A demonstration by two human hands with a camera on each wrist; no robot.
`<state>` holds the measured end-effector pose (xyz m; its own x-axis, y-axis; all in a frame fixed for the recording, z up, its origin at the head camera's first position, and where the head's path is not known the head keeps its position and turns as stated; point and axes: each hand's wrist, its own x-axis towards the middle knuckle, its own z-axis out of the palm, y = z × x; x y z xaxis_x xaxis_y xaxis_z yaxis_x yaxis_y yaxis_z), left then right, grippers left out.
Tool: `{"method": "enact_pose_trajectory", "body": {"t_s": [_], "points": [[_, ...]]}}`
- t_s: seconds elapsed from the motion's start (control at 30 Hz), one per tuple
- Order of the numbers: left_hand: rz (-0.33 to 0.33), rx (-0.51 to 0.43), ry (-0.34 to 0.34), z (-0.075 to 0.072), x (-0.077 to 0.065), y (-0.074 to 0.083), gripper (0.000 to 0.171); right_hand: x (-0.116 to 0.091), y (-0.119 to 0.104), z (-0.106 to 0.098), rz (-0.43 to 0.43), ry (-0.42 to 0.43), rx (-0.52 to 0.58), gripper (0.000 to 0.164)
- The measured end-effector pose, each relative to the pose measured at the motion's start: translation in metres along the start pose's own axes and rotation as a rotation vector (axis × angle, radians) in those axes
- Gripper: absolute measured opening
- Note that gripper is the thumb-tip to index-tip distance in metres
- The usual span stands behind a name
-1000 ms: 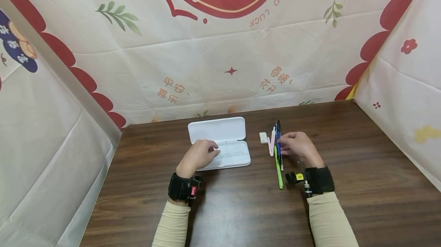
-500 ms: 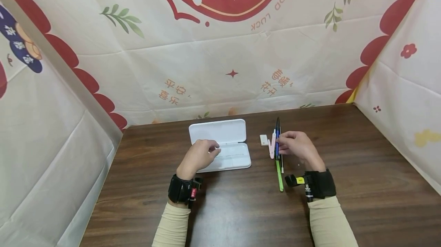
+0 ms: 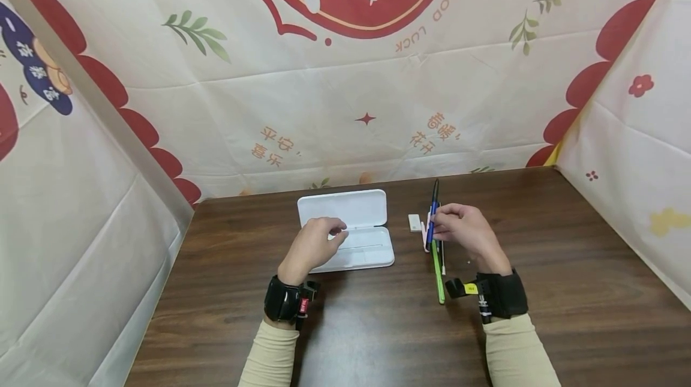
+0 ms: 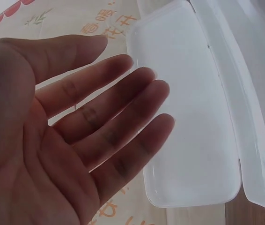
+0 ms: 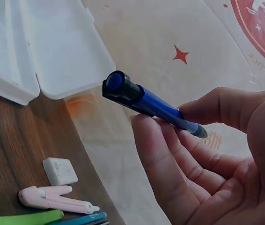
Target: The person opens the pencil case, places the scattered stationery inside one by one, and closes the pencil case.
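My right hand [image 3: 465, 230] pinches a blue pen [image 5: 158, 105] with black ends between thumb and fingers, tilted above several items of stationery. Its clip end points toward the camera in the right wrist view. My left hand [image 3: 312, 248] hovers over the left part of a white pencil case [image 3: 372, 258], palm facing it and holding nothing. In the left wrist view, its fingers [image 4: 123, 110] are relaxed and spread in front of the case. The case lies with its lid [image 3: 345, 207] raised at the back.
Beneath and beside the pen lie a white eraser [image 5: 60, 171], a pink drawing compass [image 5: 53, 199], a green pen [image 3: 438, 276] and a teal pen-like stick [image 5: 83, 219]. Patterned cloth [image 3: 302, 99] walls the back and sides of the brown wooden table [image 3: 378, 333].
The blue pen has come up off the other stationery in my right hand and now slants, its near end swung left. My left hand stays over the case.
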<state>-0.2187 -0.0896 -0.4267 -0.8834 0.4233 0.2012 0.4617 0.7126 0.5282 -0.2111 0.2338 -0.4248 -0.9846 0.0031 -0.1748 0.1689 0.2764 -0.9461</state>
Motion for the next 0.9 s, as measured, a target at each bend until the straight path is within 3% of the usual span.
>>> {"method": "enact_pose_trajectory", "body": {"t_s": [0.9], "points": [[0.089,-0.011,0.109,-0.005,-0.003,0.011,0.018,-0.008,-0.010,0.018,-0.094,-0.010,0.082,0.025]]}}
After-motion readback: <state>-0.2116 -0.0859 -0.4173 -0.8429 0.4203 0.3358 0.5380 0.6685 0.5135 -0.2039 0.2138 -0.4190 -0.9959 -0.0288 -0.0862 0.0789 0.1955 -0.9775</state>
